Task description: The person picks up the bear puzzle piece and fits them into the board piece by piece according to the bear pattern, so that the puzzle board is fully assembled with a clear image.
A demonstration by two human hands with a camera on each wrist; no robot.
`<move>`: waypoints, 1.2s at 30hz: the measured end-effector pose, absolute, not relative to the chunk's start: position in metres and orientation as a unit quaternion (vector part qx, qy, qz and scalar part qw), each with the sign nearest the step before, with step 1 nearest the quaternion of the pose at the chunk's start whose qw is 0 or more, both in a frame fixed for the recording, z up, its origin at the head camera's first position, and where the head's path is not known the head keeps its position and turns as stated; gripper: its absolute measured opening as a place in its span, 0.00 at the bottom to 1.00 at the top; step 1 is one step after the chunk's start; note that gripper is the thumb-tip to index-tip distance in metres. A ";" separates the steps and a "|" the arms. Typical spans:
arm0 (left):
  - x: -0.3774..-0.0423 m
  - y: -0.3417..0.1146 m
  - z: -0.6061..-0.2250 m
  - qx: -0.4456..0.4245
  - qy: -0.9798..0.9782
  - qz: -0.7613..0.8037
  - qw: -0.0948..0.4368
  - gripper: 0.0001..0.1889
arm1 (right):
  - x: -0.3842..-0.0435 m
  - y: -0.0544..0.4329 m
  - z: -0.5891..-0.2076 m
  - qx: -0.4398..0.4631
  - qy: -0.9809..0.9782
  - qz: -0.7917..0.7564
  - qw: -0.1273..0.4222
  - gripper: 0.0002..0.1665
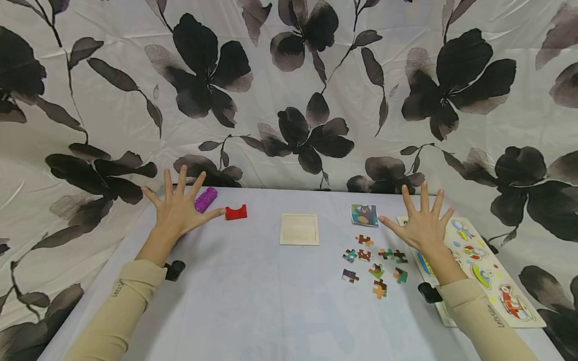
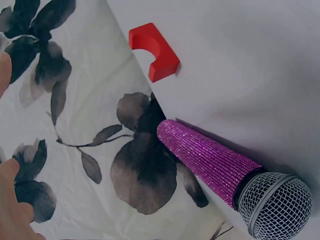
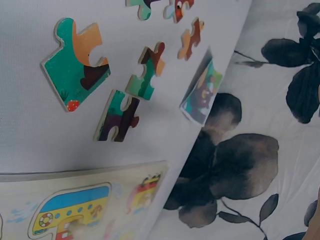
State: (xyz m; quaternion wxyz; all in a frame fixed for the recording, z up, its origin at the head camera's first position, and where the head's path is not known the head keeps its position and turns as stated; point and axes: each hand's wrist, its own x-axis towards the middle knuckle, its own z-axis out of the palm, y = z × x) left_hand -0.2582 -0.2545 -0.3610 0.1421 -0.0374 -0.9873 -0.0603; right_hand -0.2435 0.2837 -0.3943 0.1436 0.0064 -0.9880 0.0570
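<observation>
My left hand [image 1: 179, 208] is spread wide above the table's left side, fingers straight and holding nothing. Beneath and beside it lies a microphone [image 2: 210, 160] with a purple glittering handle and a silver mesh head. A red block [image 1: 236, 212] with a curved notch sits just right of the left thumb. Over the right side, my right hand [image 1: 423, 228] is spread too, its fingers straight and nothing in them. Near its thumb lies a small picture card [image 1: 365, 215] of a bear. Several loose jigsaw pieces [image 3: 77, 65] are scattered to the left of that hand.
A square wooden puzzle tray [image 1: 299, 229] lies at the middle of the white table [image 1: 253, 301]. Under the right forearm is a larger board [image 1: 489, 265] with colourful pictures, among them a boat [image 3: 72, 207]. A floral cloth [image 1: 307, 80] hangs behind the table.
</observation>
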 end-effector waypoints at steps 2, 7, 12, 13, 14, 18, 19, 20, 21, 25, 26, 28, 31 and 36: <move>-0.258 -0.255 -0.361 -0.037 -0.988 -0.059 0.139 0.55 | -0.243 0.283 -0.394 0.007 -0.988 0.057 0.142 0.59; -0.258 -0.255 -0.361 -0.038 -0.989 -0.054 0.135 0.55 | -0.243 0.283 -0.395 0.009 -0.988 0.067 0.142 0.59; -0.257 -0.251 -0.362 -0.046 -0.988 -0.057 0.137 0.54 | -0.242 0.282 -0.399 0.029 -0.984 0.108 0.136 0.57; -0.257 -0.250 -0.364 -0.049 -0.988 -0.059 0.135 0.54 | -0.242 0.282 -0.400 0.038 -0.983 0.123 0.133 0.56; -0.257 -0.247 -0.365 -0.053 -0.988 -0.066 0.131 0.54 | -0.242 0.282 -0.402 0.051 -0.980 0.142 0.132 0.54; -0.256 -0.229 -0.374 -0.066 -0.986 -0.101 0.117 0.53 | -0.243 0.279 -0.412 0.097 -0.962 0.227 0.120 0.44; -0.255 -0.223 -0.377 -0.066 -0.985 -0.115 0.111 0.52 | -0.244 0.278 -0.415 0.105 -0.957 0.243 0.117 0.42; -0.255 -0.216 -0.381 -0.066 -0.984 -0.128 0.104 0.50 | -0.245 0.277 -0.418 0.110 -0.954 0.258 0.110 0.40; -0.255 -0.208 -0.385 -0.066 -0.983 -0.139 0.096 0.49 | -0.245 0.275 -0.421 0.112 -0.952 0.266 0.103 0.38; -0.256 -0.177 -0.405 -0.073 -0.979 -0.179 0.058 0.41 | -0.250 0.268 -0.435 0.118 -0.946 0.293 0.067 0.33; -0.258 -0.170 -0.410 -0.080 -0.978 -0.188 0.050 0.40 | -0.251 0.267 -0.439 0.121 -0.945 0.298 0.059 0.33; -0.261 -0.156 -0.420 -0.094 -0.973 -0.208 0.033 0.37 | -0.253 0.264 -0.446 0.121 -0.941 0.313 0.045 0.31; -0.267 -0.138 -0.433 -0.115 -0.964 -0.240 0.012 0.36 | -0.256 0.260 -0.454 0.122 -0.937 0.327 0.029 0.29; -0.276 -0.115 -0.448 -0.148 -0.952 -0.266 -0.010 0.35 | -0.261 0.257 -0.462 0.122 -0.934 0.336 0.011 0.28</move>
